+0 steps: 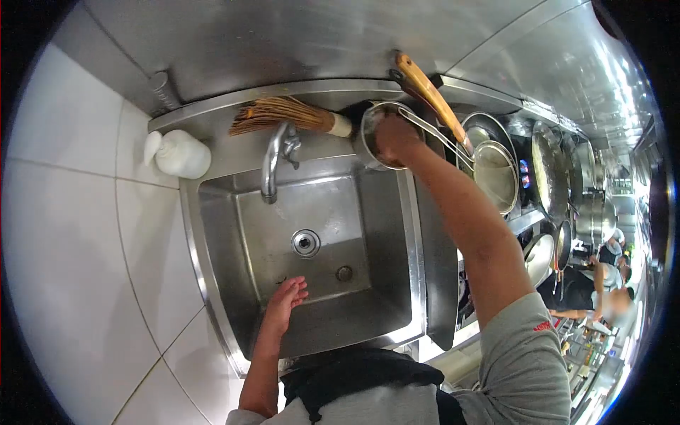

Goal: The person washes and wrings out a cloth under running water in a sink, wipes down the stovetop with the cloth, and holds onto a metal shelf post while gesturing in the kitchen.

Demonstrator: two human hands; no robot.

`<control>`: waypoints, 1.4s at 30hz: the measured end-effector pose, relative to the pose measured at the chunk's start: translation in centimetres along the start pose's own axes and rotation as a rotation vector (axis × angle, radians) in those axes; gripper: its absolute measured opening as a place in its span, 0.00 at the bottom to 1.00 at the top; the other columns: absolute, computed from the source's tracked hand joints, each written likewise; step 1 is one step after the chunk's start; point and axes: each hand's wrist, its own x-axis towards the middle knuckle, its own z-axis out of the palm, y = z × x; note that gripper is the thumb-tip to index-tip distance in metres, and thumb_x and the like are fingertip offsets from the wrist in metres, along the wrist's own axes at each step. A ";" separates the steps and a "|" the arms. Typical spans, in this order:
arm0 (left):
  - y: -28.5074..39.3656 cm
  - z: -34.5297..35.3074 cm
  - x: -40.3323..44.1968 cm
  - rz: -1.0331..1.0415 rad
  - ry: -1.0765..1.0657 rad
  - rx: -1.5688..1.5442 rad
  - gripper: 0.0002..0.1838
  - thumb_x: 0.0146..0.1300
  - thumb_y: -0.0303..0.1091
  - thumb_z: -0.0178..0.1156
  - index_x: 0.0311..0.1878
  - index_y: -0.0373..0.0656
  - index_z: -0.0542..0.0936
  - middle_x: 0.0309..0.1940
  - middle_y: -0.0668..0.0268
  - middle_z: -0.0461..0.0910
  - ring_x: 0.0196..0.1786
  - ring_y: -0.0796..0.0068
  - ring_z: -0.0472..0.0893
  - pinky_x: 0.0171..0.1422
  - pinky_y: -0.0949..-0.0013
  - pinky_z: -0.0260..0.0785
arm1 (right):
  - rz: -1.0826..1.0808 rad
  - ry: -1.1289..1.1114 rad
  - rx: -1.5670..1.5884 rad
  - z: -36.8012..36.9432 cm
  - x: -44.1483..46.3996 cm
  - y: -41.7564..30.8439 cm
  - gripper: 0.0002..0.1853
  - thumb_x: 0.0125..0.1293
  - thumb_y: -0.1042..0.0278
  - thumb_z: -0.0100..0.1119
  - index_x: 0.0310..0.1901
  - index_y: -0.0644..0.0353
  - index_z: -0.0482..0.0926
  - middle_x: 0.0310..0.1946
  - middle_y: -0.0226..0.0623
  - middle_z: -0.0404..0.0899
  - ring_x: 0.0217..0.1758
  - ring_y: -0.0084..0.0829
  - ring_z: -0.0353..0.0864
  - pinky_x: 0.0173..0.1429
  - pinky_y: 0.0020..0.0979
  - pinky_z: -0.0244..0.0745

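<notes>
My right hand [397,136] reaches down into a round metal pot [363,147] at the sink's back right corner. Its fingers are hidden inside, so what they hold does not show. Over the near left part of the steel sink [297,205], my left hand [286,300] hangs with nothing in it, fingers loosely stretched. In the basin, a drain [306,244] and a small round dark piece [343,273] show. The faucet [270,170] stands at the back edge, with a bundled-stick brush [283,117] lying behind it.
A white pump bottle [185,154] stands at the back left corner. Right of the pot are a wooden handle [432,92], a strainer [496,173] and a large wok [549,170]. Several people [598,283] are farther off at right.
</notes>
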 end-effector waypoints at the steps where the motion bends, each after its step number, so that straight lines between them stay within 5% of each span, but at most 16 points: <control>1: 0.4 -0.2 0.0 0.026 -0.014 -0.012 0.24 0.80 0.49 0.54 0.70 0.45 0.76 0.62 0.63 0.82 0.60 0.71 0.82 0.67 0.65 0.69 | -0.053 -0.077 -0.110 -2.8 -0.6 -0.5 0.21 0.72 0.63 0.53 0.61 0.65 0.77 0.58 0.57 0.81 0.63 0.55 0.82 0.62 0.50 0.82; 2: 0.9 -0.5 -0.2 0.034 -0.004 -0.016 0.24 0.80 0.49 0.54 0.70 0.45 0.76 0.62 0.63 0.82 0.60 0.71 0.82 0.67 0.65 0.69 | -0.105 -0.154 -0.221 -4.5 -1.1 -0.7 0.21 0.71 0.64 0.55 0.62 0.64 0.76 0.61 0.54 0.79 0.67 0.52 0.80 0.60 0.51 0.81; 6: 1.8 -2.0 -0.7 0.084 0.081 -0.096 0.23 0.80 0.48 0.54 0.68 0.44 0.77 0.61 0.64 0.82 0.58 0.71 0.83 0.65 0.65 0.71 | -0.284 0.372 -0.420 2.5 0.3 4.3 0.19 0.74 0.62 0.51 0.60 0.59 0.80 0.53 0.49 0.85 0.53 0.50 0.88 0.60 0.50 0.80; 8: 2.6 -3.4 -0.8 0.094 0.129 -0.136 0.22 0.80 0.48 0.54 0.67 0.43 0.78 0.61 0.64 0.82 0.57 0.71 0.83 0.64 0.65 0.71 | -0.106 0.365 0.131 -3.1 -3.1 1.2 0.17 0.73 0.59 0.53 0.58 0.54 0.83 0.52 0.43 0.86 0.53 0.49 0.87 0.63 0.49 0.78; 9: 3.4 -3.9 -0.7 0.121 0.156 -0.163 0.22 0.80 0.47 0.54 0.66 0.43 0.78 0.59 0.64 0.83 0.56 0.71 0.84 0.63 0.66 0.72 | -0.087 0.392 -0.113 3.7 0.7 5.1 0.16 0.72 0.57 0.56 0.56 0.49 0.85 0.50 0.38 0.87 0.53 0.49 0.86 0.68 0.47 0.75; 10: 4.2 -4.3 -0.6 0.148 0.183 -0.191 0.21 0.80 0.46 0.55 0.65 0.43 0.78 0.58 0.64 0.83 0.55 0.72 0.84 0.62 0.66 0.73 | -0.357 0.266 -0.483 0.3 -1.7 4.1 0.14 0.70 0.61 0.60 0.53 0.50 0.87 0.49 0.38 0.87 0.56 0.50 0.84 0.71 0.45 0.73; 12: 7.1 -5.0 -1.0 0.243 0.214 -0.225 0.21 0.79 0.47 0.56 0.64 0.43 0.78 0.58 0.64 0.83 0.57 0.70 0.83 0.63 0.64 0.72 | -0.495 -0.288 -0.819 -2.7 -2.0 4.2 0.12 0.68 0.62 0.63 0.50 0.50 0.88 0.51 0.38 0.86 0.60 0.47 0.83 0.70 0.44 0.74; 14: 9.5 -6.1 -1.3 0.347 0.261 -0.258 0.21 0.78 0.48 0.58 0.64 0.43 0.78 0.57 0.64 0.82 0.58 0.68 0.83 0.65 0.62 0.71 | -0.318 -0.082 0.115 2.4 1.3 10.4 0.17 0.65 0.62 0.66 0.55 0.53 0.85 0.57 0.41 0.84 0.63 0.45 0.81 0.70 0.46 0.73; 16: 11.3 -6.8 -1.0 0.476 0.234 -0.301 0.23 0.77 0.46 0.60 0.67 0.43 0.76 0.60 0.62 0.80 0.59 0.67 0.82 0.67 0.60 0.70 | -0.213 0.153 0.364 -4.7 -3.0 5.1 0.23 0.65 0.62 0.67 0.62 0.53 0.79 0.61 0.45 0.82 0.66 0.48 0.80 0.72 0.49 0.70; 21: 18.7 -5.7 -1.1 0.775 0.429 -0.222 0.27 0.78 0.39 0.60 0.74 0.43 0.69 0.69 0.59 0.73 0.64 0.68 0.78 0.67 0.61 0.69 | -0.160 -0.120 -0.049 -6.0 -4.6 0.0 0.37 0.63 0.62 0.70 0.74 0.46 0.69 0.69 0.54 0.74 0.71 0.58 0.74 0.76 0.48 0.69; 24: 23.9 -5.2 -1.0 0.953 0.503 -0.103 0.29 0.78 0.39 0.58 0.78 0.44 0.65 0.72 0.58 0.71 0.66 0.66 0.78 0.70 0.59 0.67 | -0.313 -0.037 -0.136 -0.4 -2.1 1.4 0.38 0.64 0.67 0.67 0.76 0.46 0.66 0.71 0.53 0.72 0.72 0.61 0.72 0.77 0.48 0.68; 25: 25.1 -4.7 -1.1 1.057 0.542 -0.033 0.29 0.79 0.38 0.57 0.79 0.44 0.64 0.73 0.57 0.70 0.67 0.66 0.77 0.71 0.60 0.67 | -0.052 0.041 0.015 0.9 -1.7 0.9 0.39 0.64 0.72 0.63 0.77 0.48 0.64 0.70 0.54 0.73 0.72 0.59 0.73 0.76 0.48 0.70; 30: 26.3 -2.3 -0.6 0.996 0.429 -0.065 0.27 0.77 0.39 0.57 0.76 0.46 0.68 0.69 0.59 0.75 0.66 0.67 0.77 0.70 0.61 0.67 | -0.096 0.025 -0.282 -2.4 -3.3 0.6 0.29 0.64 0.69 0.62 0.68 0.55 0.73 0.65 0.51 0.77 0.65 0.54 0.80 0.68 0.48 0.77; 32: 23.9 -1.7 1.2 0.833 0.318 -0.015 0.25 0.77 0.43 0.57 0.73 0.47 0.72 0.65 0.61 0.79 0.65 0.68 0.78 0.69 0.61 0.68 | -0.042 0.313 0.261 -4.9 -6.6 -0.5 0.21 0.67 0.66 0.61 0.62 0.57 0.77 0.58 0.54 0.81 0.63 0.58 0.80 0.67 0.49 0.76; 37: 20.0 3.8 7.5 0.368 0.024 -0.182 0.22 0.78 0.46 0.54 0.66 0.44 0.79 0.62 0.61 0.82 0.62 0.66 0.81 0.68 0.58 0.69 | -0.170 0.566 0.418 -11.0 -15.3 -5.3 0.23 0.58 0.78 0.64 0.57 0.63 0.78 0.51 0.48 0.79 0.55 0.55 0.82 0.61 0.44 0.77; 42: 21.9 6.8 12.1 0.176 -0.229 -0.583 0.16 0.77 0.41 0.56 0.57 0.41 0.81 0.50 0.61 0.85 0.53 0.64 0.84 0.59 0.57 0.76 | -0.212 0.603 0.673 -12.5 -16.1 -5.5 0.18 0.61 0.73 0.69 0.53 0.64 0.81 0.46 0.47 0.83 0.50 0.47 0.86 0.56 0.39 0.80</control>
